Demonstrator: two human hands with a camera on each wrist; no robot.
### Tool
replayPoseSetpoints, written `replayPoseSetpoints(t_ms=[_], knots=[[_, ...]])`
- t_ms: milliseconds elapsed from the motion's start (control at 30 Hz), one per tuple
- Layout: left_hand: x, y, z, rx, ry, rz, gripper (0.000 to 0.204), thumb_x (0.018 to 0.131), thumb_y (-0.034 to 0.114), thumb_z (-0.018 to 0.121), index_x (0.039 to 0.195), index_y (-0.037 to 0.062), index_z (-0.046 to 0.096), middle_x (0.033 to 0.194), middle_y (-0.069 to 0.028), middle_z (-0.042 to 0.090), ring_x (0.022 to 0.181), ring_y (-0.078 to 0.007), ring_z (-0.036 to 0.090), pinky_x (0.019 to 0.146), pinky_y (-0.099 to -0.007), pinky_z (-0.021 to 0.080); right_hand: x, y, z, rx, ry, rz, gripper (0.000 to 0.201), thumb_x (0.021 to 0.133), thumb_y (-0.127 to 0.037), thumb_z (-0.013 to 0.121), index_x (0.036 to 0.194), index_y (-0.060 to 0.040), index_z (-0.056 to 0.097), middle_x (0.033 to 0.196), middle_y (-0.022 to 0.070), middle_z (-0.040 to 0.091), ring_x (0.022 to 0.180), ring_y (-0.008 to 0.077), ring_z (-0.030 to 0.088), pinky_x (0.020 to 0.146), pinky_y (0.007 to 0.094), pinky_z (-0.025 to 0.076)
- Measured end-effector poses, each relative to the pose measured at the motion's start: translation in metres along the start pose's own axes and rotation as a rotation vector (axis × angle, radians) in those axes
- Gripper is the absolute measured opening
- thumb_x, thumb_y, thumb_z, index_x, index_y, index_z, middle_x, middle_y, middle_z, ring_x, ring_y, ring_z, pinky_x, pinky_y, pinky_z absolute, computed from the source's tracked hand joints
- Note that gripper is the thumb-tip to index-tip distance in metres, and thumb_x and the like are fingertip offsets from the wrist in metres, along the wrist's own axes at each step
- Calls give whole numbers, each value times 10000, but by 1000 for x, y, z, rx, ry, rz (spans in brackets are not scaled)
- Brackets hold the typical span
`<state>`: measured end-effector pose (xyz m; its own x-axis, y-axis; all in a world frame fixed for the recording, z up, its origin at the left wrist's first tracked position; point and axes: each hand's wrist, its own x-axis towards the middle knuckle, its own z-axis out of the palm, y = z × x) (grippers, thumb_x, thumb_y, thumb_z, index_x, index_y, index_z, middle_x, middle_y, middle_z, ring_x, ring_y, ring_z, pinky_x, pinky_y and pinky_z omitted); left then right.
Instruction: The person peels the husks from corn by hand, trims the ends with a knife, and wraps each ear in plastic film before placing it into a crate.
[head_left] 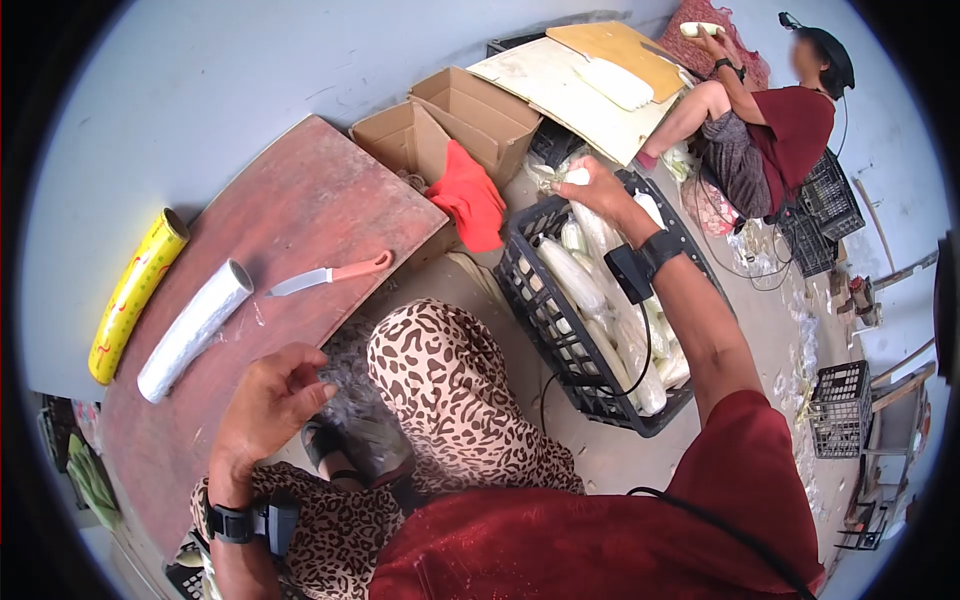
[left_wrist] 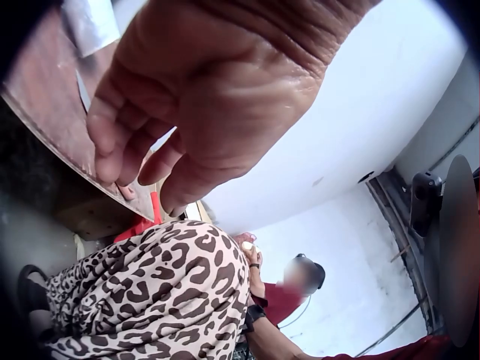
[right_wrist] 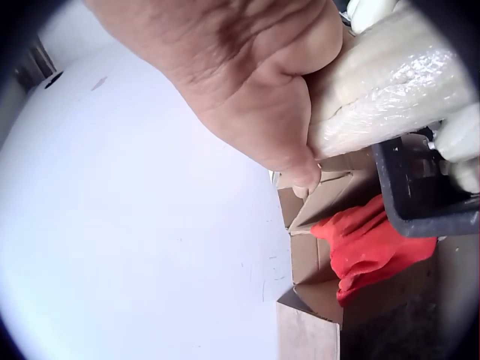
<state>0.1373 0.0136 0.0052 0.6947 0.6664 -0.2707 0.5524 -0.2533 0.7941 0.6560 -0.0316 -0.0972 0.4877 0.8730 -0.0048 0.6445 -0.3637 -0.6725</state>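
Note:
My right hand (head_left: 607,197) is over the far end of a black plastic crate (head_left: 522,290), gripping a long white vegetable wrapped in clear film (right_wrist: 390,94). In the right wrist view, the thumb lies along its near end; the palm hides the other fingers. More long pale vegetables (head_left: 572,275) in film fill the crate. My left hand (head_left: 268,400) hovers by the near edge of the reddish table (head_left: 310,200), fingers loosely bent and holding nothing. On that table lie a knife with an orange-pink handle (head_left: 335,272) and a silvery film roll (head_left: 195,330).
A yellow patterned tube (head_left: 138,295) lies by the wall. Cardboard boxes (head_left: 475,115) with a red cloth (head_left: 468,195) stand beyond the table. At the far right, another person (head_left: 790,130) sits holding a white vegetable (head_left: 702,30). Boards (head_left: 560,90) lie behind the crate.

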Motion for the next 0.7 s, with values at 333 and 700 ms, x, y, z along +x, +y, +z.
replayPoseSetpoints(t_ms=[333, 700], knots=[[3, 3, 0, 92, -28, 1, 333, 799, 135, 746, 1057, -33, 619, 746, -106, 613, 686, -188, 593, 643, -322, 484, -37, 8, 56, -193, -142, 52, 564, 850, -471, 649, 1185, -40, 508, 1079, 246, 643, 1056, 387, 606, 898, 424, 471], [-8, -11, -2, 171, 7, 106, 363, 818, 179, 732, 1102, -16, 620, 821, -158, 658, 749, -267, 643, 679, -375, 506, -30, 52, 120, -276, 74, -266, 208, 933, -219, 529, 1020, -70, 645, 934, 203, 658, 920, 429, 593, 832, 485, 471]])
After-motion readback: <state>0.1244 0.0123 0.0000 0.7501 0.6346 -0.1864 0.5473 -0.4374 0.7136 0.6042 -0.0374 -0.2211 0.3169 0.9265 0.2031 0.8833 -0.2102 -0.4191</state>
